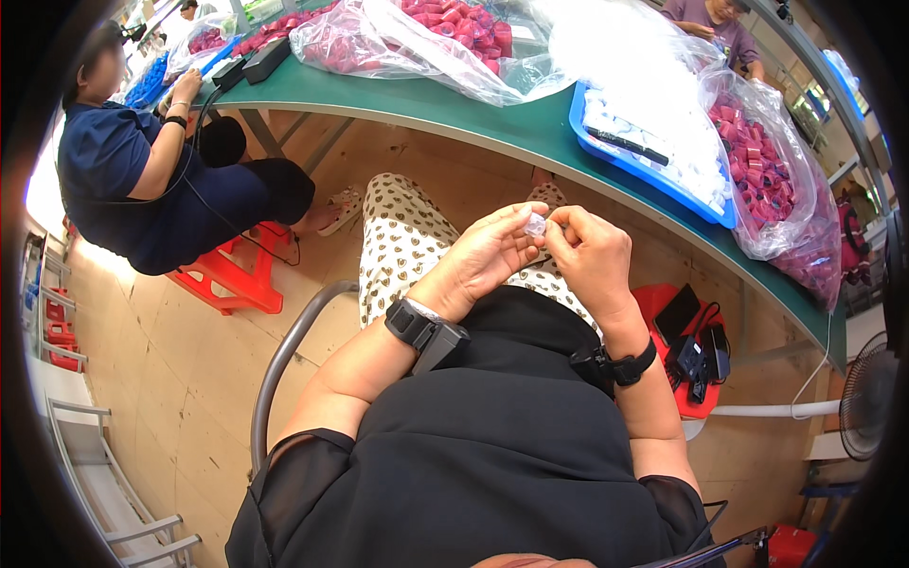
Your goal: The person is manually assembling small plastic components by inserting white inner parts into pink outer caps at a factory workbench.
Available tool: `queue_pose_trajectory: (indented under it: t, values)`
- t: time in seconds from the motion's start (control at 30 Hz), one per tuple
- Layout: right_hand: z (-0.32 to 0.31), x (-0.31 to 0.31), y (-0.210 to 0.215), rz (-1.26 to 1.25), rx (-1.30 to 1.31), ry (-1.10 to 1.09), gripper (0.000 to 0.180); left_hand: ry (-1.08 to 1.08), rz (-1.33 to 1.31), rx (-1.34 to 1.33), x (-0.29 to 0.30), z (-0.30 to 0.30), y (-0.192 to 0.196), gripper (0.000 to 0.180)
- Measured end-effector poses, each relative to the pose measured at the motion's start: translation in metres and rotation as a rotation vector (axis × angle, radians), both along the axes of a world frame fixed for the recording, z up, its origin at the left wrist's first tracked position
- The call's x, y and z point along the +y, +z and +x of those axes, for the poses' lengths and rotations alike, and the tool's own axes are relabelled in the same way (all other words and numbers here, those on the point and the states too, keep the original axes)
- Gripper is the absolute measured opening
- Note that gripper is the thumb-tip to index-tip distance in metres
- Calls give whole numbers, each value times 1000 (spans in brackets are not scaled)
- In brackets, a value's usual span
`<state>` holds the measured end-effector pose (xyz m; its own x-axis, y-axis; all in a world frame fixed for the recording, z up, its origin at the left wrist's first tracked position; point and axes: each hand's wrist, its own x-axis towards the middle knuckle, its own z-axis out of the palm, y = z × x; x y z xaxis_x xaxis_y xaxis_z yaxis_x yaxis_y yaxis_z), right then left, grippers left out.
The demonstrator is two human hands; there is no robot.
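Note:
In front of my lap, a small translucent whitish piece, perhaps plastic, sits between the thumb and fingers of my left hand. Its exact kind is too small to tell. My right hand is closed in a pinch right beside the piece, thumb against forefinger. Whatever lies between those fingertips is hidden. Beyond my hands, a blue tray at the table's near edge holds many small white parts, with a black strip-like tool lying across them.
Clear bags of dark red caps and more red caps rest on the green table. A co-worker sits at left on a red stool. Black devices lie on another red stool at right, near a fan.

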<state>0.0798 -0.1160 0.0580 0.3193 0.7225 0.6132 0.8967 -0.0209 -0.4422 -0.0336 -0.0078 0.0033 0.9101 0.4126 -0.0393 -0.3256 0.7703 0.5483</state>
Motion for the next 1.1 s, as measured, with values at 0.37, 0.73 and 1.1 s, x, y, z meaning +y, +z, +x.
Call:
queue_pose_trajectory:
  t: [0.37, 0.73, 1.1]
  values:
    - [-1, 2, 0, 35, -79, 31, 6, 23, 14, 19, -3, -2, 6, 27]
    - [5, 2, -6, -29, 9, 20, 7, 22, 10, 11, -1, -1, 5, 28]
    - [4, 3, -5, 58, -54, 54, 5, 19, -2, -6, 1, 0, 4, 29]
